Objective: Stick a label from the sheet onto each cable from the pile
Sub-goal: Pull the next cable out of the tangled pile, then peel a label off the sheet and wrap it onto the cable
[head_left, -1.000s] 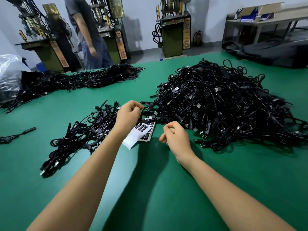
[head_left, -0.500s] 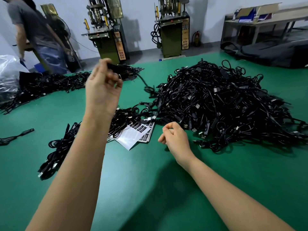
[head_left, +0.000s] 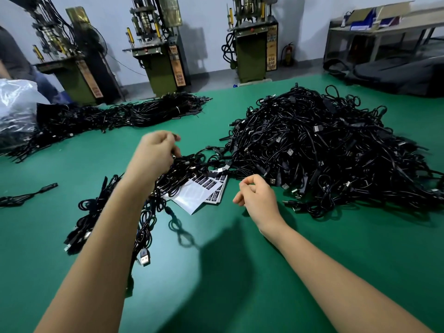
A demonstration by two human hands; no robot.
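The left hand [head_left: 153, 153], raised high a moment before, had dropped beside the label sheet [head_left: 199, 192], fingers clenched round a black cable [head_left: 144, 233]. The right hand [head_left: 258, 199] stayed curled, pinched fingertips apparently empty, near the cable pile [head_left: 319, 150].

no legible text (labels [head_left: 208, 182] blurred)

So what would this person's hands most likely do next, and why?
Probably the right hand reaches left to the label sheet to peel a label. Its fingers look curled on nothing I can see, the sheet lies just beside it, and the left hand is raised over the smaller cable pile, seemingly holding a cable.
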